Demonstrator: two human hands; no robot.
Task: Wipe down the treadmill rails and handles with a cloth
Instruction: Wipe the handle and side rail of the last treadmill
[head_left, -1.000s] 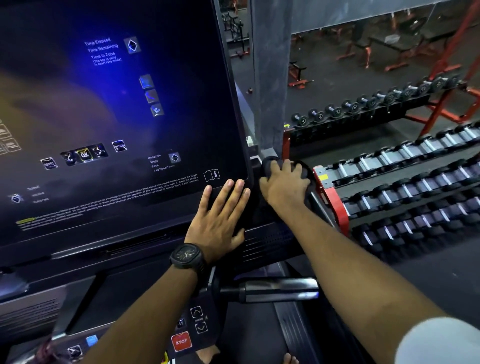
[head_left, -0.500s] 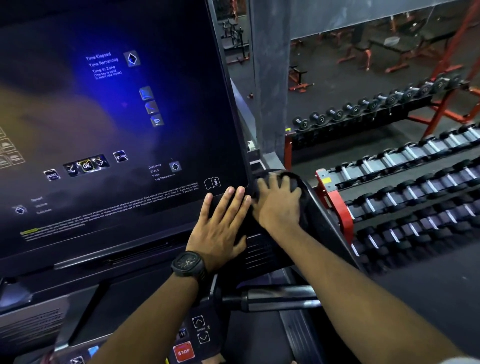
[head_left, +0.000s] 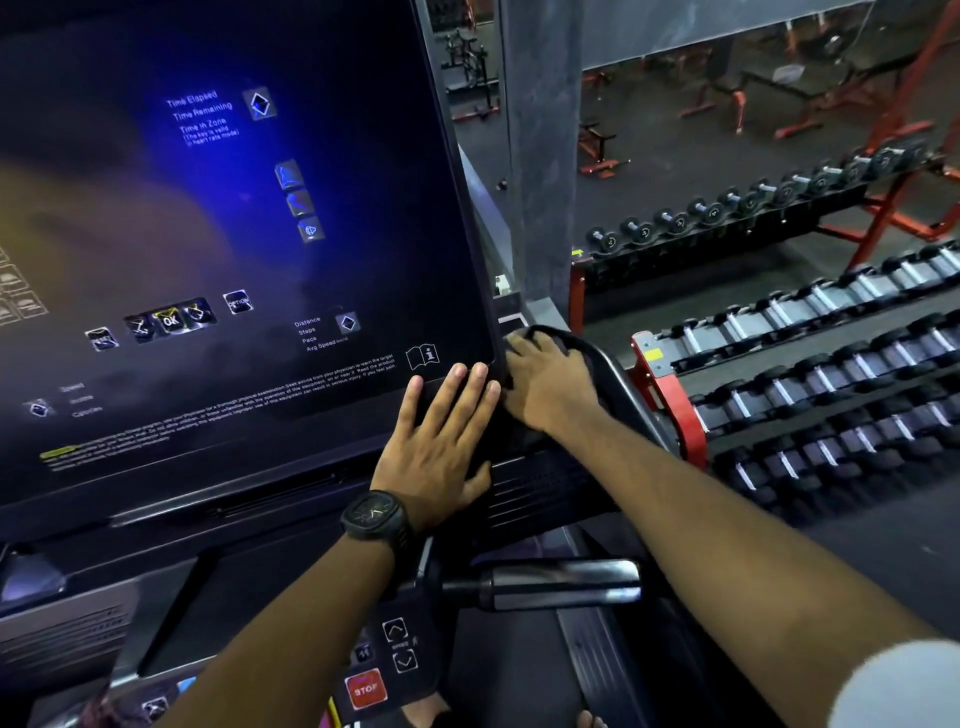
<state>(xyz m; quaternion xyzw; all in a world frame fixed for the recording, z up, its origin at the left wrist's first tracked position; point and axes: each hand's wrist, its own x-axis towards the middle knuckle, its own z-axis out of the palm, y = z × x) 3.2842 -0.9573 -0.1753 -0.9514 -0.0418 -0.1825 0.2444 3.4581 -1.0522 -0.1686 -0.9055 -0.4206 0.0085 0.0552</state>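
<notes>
The cloth (head_left: 579, 349) sits bunched on the top end of the right side rail (head_left: 623, 402), where the rail meets the console's (head_left: 234, 234) lower right corner. From there the rail's long axis runs back toward me and off to my right. My right hand (head_left: 545, 384) is on the cloth with fingers curled over it, so I judge it the hand to drag along the rail. My left hand (head_left: 441, 431) rests flat, fingers spread, on the console just beside it.
</notes>
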